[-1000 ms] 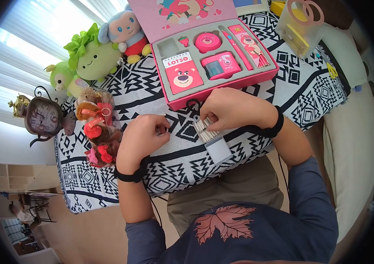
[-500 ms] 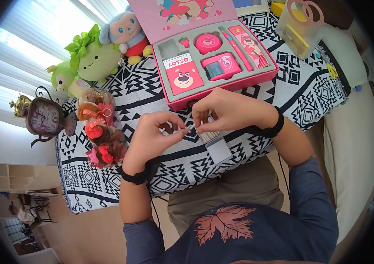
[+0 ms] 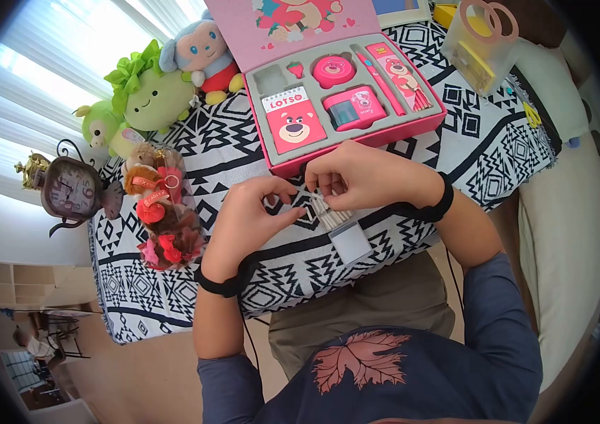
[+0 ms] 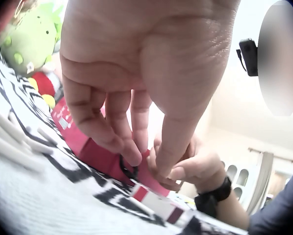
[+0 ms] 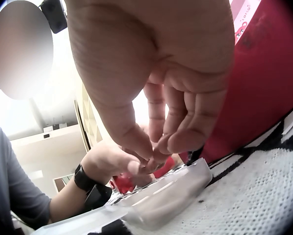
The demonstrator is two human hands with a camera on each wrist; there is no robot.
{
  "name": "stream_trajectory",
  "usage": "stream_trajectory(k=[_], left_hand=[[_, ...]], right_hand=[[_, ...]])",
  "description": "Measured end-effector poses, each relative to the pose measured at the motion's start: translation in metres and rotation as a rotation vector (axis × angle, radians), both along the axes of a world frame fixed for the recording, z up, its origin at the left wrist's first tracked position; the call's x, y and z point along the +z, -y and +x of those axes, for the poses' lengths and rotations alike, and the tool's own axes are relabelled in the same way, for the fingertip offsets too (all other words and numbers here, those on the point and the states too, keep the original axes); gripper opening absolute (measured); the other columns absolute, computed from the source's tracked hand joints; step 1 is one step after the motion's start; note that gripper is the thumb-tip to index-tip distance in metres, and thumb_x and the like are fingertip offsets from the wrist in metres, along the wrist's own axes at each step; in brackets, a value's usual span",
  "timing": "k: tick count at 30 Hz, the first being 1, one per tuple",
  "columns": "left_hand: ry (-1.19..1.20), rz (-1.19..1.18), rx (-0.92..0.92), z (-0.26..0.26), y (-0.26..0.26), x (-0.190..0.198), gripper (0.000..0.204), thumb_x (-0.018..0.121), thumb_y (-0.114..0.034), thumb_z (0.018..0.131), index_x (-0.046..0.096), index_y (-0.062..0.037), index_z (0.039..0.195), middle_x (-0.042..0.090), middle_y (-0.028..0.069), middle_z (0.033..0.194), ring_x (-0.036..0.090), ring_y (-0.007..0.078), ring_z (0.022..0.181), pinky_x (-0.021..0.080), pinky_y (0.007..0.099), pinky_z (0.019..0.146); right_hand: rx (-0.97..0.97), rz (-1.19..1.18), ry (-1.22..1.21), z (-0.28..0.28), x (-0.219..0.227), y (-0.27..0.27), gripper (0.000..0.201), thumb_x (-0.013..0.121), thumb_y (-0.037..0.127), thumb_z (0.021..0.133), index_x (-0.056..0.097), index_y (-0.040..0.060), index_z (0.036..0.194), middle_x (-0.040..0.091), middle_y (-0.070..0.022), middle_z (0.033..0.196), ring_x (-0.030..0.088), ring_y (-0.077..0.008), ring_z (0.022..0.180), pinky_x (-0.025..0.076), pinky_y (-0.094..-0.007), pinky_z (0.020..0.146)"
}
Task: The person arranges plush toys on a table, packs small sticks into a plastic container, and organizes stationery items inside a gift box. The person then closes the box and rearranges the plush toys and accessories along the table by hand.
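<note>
My left hand (image 3: 252, 220) is held over the cloth with loosely bent fingers and a gap before the thumb; nothing shows gripped in it. Just right of it, my right hand (image 3: 377, 178) has curled fingers, thumb and fingertips pinching near the end of a thin white stick. Beneath those fingertips, several white sticks (image 3: 335, 218) lie in a small clear case (image 3: 351, 242). The right wrist view shows the case (image 5: 166, 196) below the right hand, its pinch mostly hidden by fingers. Several loose white sticks (image 4: 14, 142) lie on the cloth in the left wrist view.
The open pink gift box (image 3: 356, 145) stands beyond the hands. At left are a bag of plush trinkets (image 3: 162, 212), a clock (image 3: 70, 187) and plush toys (image 3: 158, 95). A translucent bag (image 3: 471, 63) stands back right on the patterned cloth (image 3: 278, 261).
Both hands came together over the cloth about half a second ago around a small white piece. Since then the fingertips have parted slightly, and the left thumb and fingers have spread.
</note>
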State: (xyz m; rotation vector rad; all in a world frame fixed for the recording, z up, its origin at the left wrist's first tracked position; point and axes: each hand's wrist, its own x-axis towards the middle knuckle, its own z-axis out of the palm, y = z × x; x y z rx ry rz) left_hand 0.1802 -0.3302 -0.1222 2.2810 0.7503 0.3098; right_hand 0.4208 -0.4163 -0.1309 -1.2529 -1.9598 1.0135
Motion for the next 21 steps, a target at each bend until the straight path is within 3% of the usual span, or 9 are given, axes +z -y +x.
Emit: stream_trajectory(k=[6,13,21], left_hand=[[-0.068,0.153,-0.19,-0.001,-0.004,-0.014,0.032,0.09,-0.024,0.078,0.079,-0.0024,0.1,0.072,0.0093,0.086,0.067,0.0248,0.075,0.054,0.0354,0.07],[-0.063,0.123,-0.165,0.002,0.001,-0.02,0.029,0.089,-0.022,0.078,0.078,-0.0013,0.095,0.073,0.0102,0.086,0.067,0.0247,0.074,0.055,0.0367,0.07],[0.095,-0.032,-0.155,0.008,0.004,-0.009,0.026,0.089,-0.018,0.08,0.077,-0.0028,0.098,0.07,0.0055,0.08,0.058,0.0161,0.066,0.048,0.0298,0.063]], right_hand=[[0.034,-0.032,0.106,-0.003,-0.003,0.0,0.021,0.071,0.003,0.08,0.073,-0.0029,0.1,0.073,-0.0114,0.077,0.071,-0.0218,0.068,0.057,-0.0322,0.066],[0.01,-0.003,0.062,-0.004,-0.006,0.0,0.017,0.072,0.003,0.079,0.073,-0.0041,0.095,0.072,-0.014,0.076,0.073,-0.0233,0.069,0.058,-0.0333,0.067],[0.014,-0.001,0.032,-0.002,-0.007,-0.001,0.011,0.076,-0.001,0.083,0.072,-0.0044,0.093,0.071,-0.0138,0.075,0.071,-0.0234,0.069,0.057,-0.0335,0.068]])
